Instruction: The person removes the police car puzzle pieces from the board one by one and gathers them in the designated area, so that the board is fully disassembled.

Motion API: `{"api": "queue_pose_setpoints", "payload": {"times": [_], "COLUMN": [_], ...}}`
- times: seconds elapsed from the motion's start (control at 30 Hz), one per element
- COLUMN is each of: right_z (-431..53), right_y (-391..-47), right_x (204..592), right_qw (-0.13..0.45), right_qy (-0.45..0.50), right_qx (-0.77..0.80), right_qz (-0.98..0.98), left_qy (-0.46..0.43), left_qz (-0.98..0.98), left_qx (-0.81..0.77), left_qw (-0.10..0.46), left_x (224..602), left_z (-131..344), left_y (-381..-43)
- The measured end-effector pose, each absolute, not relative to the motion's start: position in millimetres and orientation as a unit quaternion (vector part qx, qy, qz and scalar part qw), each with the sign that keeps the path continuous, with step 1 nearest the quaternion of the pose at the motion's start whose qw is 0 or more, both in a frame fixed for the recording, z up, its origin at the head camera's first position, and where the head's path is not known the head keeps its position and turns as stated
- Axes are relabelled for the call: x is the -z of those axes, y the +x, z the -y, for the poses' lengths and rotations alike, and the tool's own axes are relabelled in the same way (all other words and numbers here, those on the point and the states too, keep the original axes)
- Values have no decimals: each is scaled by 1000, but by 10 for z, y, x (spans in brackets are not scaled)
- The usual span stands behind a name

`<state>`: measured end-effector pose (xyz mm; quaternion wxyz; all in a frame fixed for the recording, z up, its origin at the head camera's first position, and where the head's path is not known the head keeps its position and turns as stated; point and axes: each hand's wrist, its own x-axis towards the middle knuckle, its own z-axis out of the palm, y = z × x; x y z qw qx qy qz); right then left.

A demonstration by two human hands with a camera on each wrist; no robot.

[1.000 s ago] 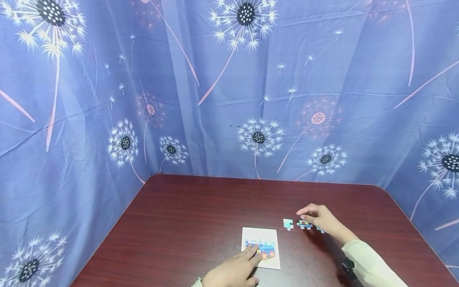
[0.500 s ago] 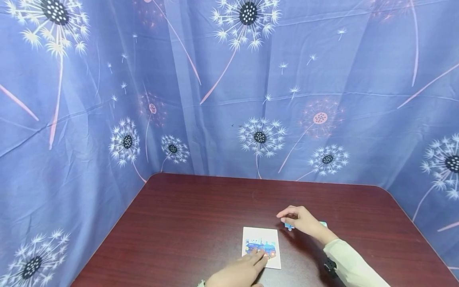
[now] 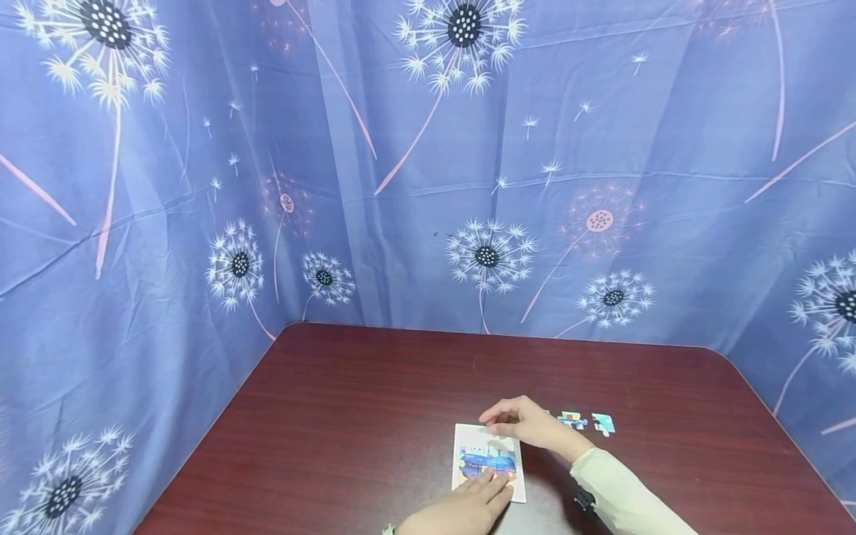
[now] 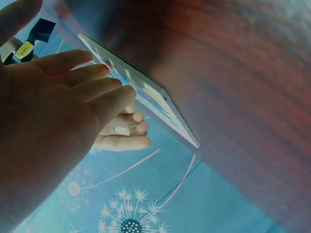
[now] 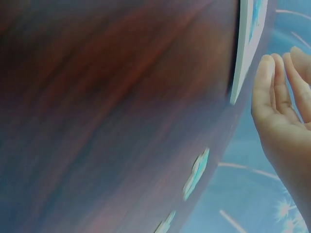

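A small white-bordered puzzle board (image 3: 469, 433) with a blue vehicle picture lies on the table. My left hand (image 3: 458, 509) rests its straight fingers over the board's lower part, covering some of the picture. Above the board's upper edge is my right hand (image 3: 535, 427), thumb and fingertips drawn together in a pinch. In the left wrist view, a thin pale edge like a puzzle piece's (image 4: 147, 118) shows at those fingertips; most of it is hidden. To the right lie loose puzzle pieces, one multicoloured piece (image 3: 573, 420) and one light-blue piece (image 3: 603, 423), with another mostly behind the right hand.
The dark red wooden table (image 3: 374, 401) stretches out around the board. A blue curtain (image 3: 414, 245) printed with dandelions hangs along its back and sides. A black strapped device (image 3: 585, 498) sits at the right wrist, below a pale sleeve (image 3: 622, 494).
My right hand has moved left, from over the loose pieces to the board's upper edge. The left hand has shifted slightly right and lower on the board. The loose pieces stay in their row.
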<state>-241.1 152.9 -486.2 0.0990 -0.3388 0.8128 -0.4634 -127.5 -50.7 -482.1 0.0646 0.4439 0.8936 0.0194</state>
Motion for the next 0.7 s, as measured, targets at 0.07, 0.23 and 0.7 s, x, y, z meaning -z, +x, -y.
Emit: {"api": "queue_pose_setpoints", "payload": {"times": [0.07,0.23,0.7], "right_z": [-1472,-1361,-1265], "right_y": [-2411,-2413,-2410], "right_x": [4877,4921,4955], "right_qw": [105,115,163], "right_qy": [-351,-381,-378], "right_qx": [465,469,438], "right_qz": [-806,-788,-799], "left_qy": [441,441,444], "left_qz": [-894,-895,-891], "left_qx": [-19,-17,-28], "left_qw": [69,72,85], "left_x": [4813,4805,4821], "left_z": [501,493,500], "left_y": [-1272,-1270,-1287]}}
